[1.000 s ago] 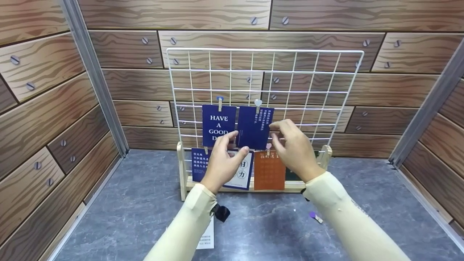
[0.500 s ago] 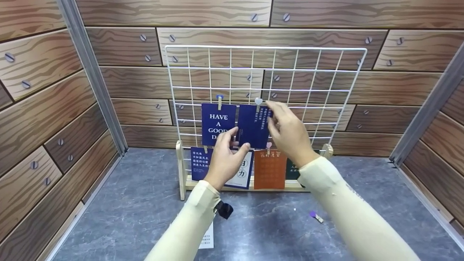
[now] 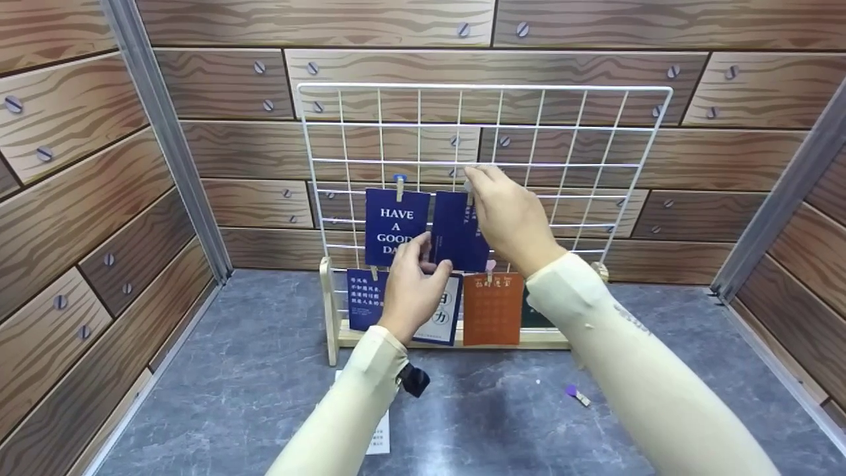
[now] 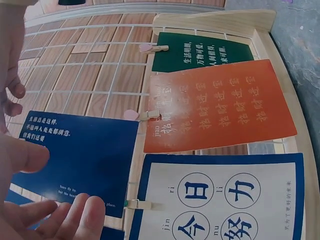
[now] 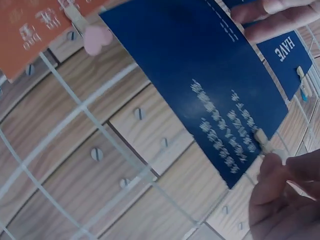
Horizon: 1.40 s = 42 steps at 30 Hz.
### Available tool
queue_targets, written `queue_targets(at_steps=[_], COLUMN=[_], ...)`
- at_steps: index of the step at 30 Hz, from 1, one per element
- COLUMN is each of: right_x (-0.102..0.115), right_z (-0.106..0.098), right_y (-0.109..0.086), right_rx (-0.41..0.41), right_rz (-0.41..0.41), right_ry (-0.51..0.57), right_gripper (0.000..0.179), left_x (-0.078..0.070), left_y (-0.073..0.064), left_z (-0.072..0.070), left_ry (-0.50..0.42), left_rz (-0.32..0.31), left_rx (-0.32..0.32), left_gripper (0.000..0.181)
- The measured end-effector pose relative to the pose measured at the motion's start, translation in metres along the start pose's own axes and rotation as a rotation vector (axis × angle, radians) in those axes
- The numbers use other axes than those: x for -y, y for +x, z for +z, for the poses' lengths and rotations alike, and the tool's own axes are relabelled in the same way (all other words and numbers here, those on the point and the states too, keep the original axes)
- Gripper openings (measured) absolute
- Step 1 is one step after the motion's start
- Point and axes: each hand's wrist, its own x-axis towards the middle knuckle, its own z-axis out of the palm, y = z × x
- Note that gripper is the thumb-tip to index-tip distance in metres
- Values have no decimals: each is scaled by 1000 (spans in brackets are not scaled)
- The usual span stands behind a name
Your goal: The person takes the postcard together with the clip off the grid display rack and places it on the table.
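Currently, the right grip (image 3: 512, 215) pinches the mini clothespin (image 5: 261, 137) atop the upper blue Chinese-text card (image 3: 456, 235); the left grip (image 3: 413, 284) is spread near its lower edge.

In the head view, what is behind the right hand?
Behind the right hand, parts of the upper right blue card and the white grid show. The card's top right corner is covered; the right wrist view shows it.

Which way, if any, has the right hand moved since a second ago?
Yes: in the head view, against the white wire grid, the right hand has gone up and left, from beside the upper right blue card to the clip at its top.
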Motion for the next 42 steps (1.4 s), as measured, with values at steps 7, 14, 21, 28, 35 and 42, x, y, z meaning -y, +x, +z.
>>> queue_targets(at_steps=[7,14,21,28,35,42], right_x=[1,1,4,-1,-1,1], right_z=[-4,-9,-12,-11,-12,-12], right_y=[9,19,23,22,23,22], right_rx=[108,170,205,235,222,226], right_rz=[86,147,161,188,214,225], right_ry=[-21,-29,13,34,77,109], right_gripper=[34,30,27,27,26,29], left_x=[2,5,3,2,1,3], left_y=[6,14,25,29,30,32], left_z=[4,3,-3,-1,5,9], left_ry=[32,132,203,217,222,203], left_rz=[-32,-8,-47,-31,-18,-50], left_rx=[-15,-98,-96,-109,-113,-106], left_gripper=[53,31,12,12,21,13])
